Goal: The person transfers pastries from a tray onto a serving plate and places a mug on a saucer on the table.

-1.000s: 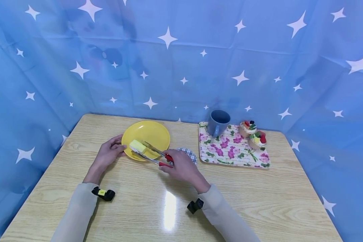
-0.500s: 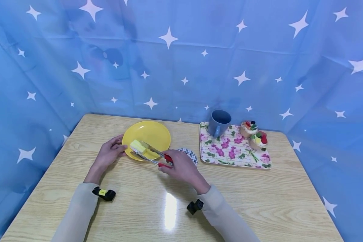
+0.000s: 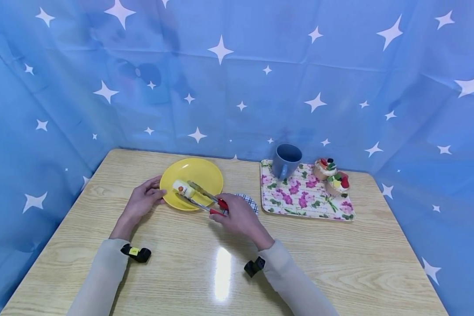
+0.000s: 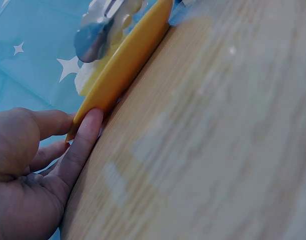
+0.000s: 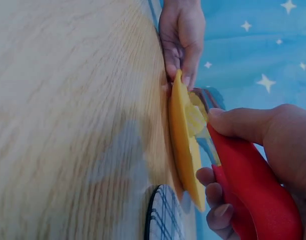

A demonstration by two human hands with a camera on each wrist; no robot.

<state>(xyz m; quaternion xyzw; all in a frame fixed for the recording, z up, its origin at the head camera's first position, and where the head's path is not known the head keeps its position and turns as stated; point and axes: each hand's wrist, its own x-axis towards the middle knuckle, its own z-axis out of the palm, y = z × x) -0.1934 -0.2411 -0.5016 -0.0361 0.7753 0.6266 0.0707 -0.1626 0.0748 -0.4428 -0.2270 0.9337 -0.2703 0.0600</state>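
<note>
My left hand (image 3: 140, 199) pinches the left rim of a yellow plate (image 3: 205, 171) between thumb and fingers, as the left wrist view also shows. My right hand (image 3: 238, 215) grips tongs by their red handles (image 5: 248, 175). The metal tips of the tongs (image 3: 200, 190) reach over the plate, one on either side of a small piece of cake (image 3: 183, 188). That cake is pale yellow and white, with a small orange-red decoration on the face now turned up. Whether both tips press on it, I cannot tell.
Beside the plate, partly under my right hand, lies a round checked coaster (image 3: 249, 201). To the right, a floral tray (image 3: 300, 206) bears a blue mug (image 3: 286, 160) and two fruit-topped cupcakes (image 3: 337, 183). A starry blue curtain (image 3: 237, 87) hangs behind the table.
The cake has rolled over on the plate, its white decorated face now showing instead of the yellow side. The tongs and right hand have shifted slightly. My left hand stays at the rim.
</note>
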